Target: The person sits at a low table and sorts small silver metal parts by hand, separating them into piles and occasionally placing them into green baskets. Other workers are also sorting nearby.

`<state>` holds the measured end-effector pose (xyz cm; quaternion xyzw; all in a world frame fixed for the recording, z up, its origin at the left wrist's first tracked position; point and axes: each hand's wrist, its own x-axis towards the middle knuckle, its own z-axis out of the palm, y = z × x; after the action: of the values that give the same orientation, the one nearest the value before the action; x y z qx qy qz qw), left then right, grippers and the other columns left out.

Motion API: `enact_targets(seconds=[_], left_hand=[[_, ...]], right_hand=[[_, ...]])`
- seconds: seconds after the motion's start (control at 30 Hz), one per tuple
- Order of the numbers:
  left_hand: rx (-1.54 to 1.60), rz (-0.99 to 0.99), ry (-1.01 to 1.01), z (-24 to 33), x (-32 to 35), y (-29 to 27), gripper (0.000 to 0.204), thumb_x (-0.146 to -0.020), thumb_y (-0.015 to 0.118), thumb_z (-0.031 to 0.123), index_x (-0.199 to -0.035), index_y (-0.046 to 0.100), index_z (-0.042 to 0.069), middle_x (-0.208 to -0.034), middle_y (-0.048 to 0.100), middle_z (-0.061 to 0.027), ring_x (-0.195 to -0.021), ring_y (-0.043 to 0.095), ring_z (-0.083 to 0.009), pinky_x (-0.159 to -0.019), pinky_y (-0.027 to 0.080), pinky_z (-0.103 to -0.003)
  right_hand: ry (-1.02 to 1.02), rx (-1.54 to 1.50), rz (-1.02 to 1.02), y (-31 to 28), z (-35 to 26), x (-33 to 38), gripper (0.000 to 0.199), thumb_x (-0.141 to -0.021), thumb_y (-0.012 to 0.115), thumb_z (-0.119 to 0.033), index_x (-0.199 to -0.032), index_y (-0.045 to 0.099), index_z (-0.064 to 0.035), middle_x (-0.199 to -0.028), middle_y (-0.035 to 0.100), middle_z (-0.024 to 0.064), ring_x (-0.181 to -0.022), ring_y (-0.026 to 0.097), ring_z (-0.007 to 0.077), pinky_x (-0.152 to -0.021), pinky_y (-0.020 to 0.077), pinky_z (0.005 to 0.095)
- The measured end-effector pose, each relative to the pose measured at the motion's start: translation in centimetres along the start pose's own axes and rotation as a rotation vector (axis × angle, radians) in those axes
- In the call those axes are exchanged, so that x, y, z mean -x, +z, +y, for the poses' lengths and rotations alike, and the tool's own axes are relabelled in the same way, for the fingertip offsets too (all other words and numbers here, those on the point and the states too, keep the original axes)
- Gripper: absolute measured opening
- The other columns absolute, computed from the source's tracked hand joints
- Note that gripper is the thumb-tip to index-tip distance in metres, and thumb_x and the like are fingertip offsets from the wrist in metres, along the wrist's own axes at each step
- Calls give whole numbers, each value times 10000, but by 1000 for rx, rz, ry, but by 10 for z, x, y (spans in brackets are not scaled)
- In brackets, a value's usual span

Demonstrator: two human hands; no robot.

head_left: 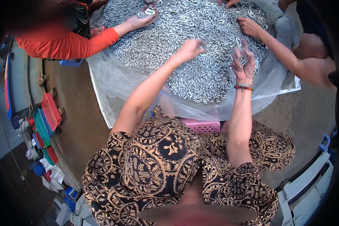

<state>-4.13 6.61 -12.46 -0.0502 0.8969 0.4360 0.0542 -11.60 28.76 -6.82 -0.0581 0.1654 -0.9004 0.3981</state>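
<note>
A wide heap of small silver, capsule-shaped metal pieces (201, 81) lies in front of me, with pale oval metal links (190, 22) scattered among them. My left hand (191, 49) is over the middle of the heap, its thumb and fingers pinched at an oval link. To its right my right hand (244, 64) is turned palm up, fingers curled around several oval links. A beaded bracelet (243, 87) circles my right wrist.
Translucent sheeting (120, 73) lies under the heap. At the far left, a red-sleeved person's hand (141, 20) holds links; another person's hand (250, 27) reaches in from the right. A pink perforated basket (203, 126) sits below the near edge. Coloured baskets (51, 111) stand at left.
</note>
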Motion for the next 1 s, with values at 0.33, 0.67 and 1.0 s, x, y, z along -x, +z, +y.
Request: enact_targets(seconds=[0.33, 0.67, 1.0], left_hand=[[600, -93, -246, -8, 25, -45, 220, -832, 635, 234, -941, 627, 43, -891, 590, -31, -598, 490, -92, -498, 406, -224], [1747, -113, -11, 21, 49, -76, 279, -919, 481, 211, -977, 549, -53, -959, 509, -167, -725, 468, -156, -373, 391, -178], [-435, -135, -42, 25, 7, 29, 189, -733, 610, 157, -798, 672, -9, -876, 645, -220, -820, 642, -356, -663, 517, -456]], right_hand=[[224, 1469, 711, -62, -22, 12, 459, -790, 665, -367, -1052, 619, 7, -945, 656, 146, -680, 633, 199, -549, 494, 295], [-14, 1613, 407, -29, 45, -34, 281, -770, 660, -273, -812, 641, 3, -747, 654, 132, -656, 616, 245, -601, 469, 355], [56, 188, 375, -20, 10, -18, 308, -790, 541, -43, -1092, 503, 2, -1011, 577, 200, -795, 595, 271, -523, 484, 243]])
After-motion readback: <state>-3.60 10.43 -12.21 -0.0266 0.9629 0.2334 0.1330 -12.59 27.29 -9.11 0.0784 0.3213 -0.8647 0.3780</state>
